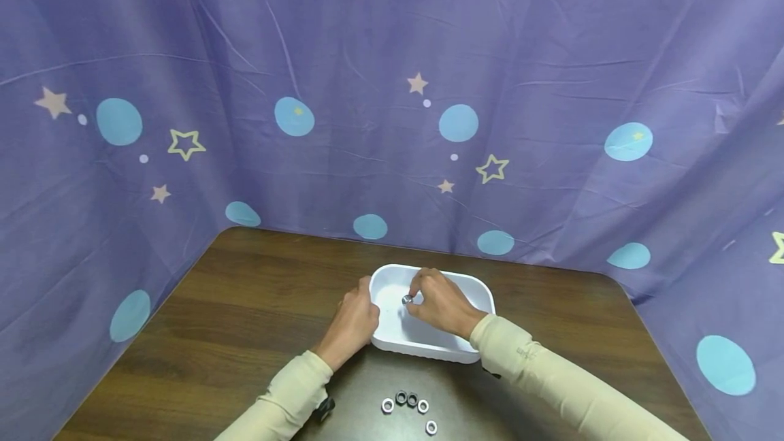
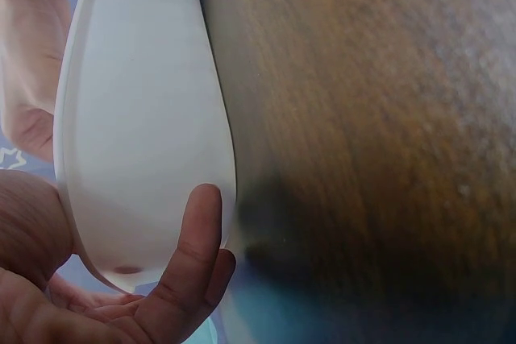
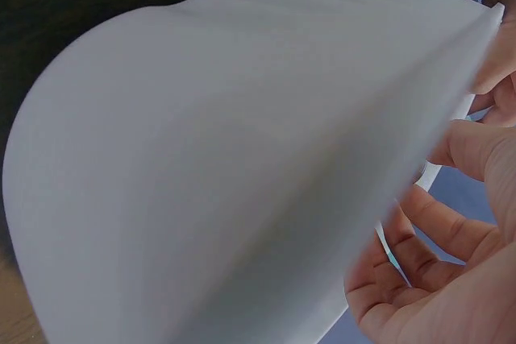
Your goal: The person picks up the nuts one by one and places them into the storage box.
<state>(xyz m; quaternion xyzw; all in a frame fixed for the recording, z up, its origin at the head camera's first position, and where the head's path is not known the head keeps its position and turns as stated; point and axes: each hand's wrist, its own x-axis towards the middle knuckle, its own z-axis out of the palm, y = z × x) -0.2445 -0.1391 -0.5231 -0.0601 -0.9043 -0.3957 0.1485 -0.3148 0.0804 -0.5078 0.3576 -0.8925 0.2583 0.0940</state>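
Note:
A white plastic bin with rounded corners stands on the table. My left hand grips its left end; the left wrist view shows the fingers curled against the outer wall, with the thumb side at the rim. Over the inside of the bin, my right hand pinches a small silver nut between thumb and fingertips. The bin's wall hides most of that nut in the right wrist view, where the right hand shows beyond the rim.
In front of the bin lie loose nuts: silver ones and two black ones. The brown wooden table ends at a purple curtain with stars and blue dots, behind and on both sides.

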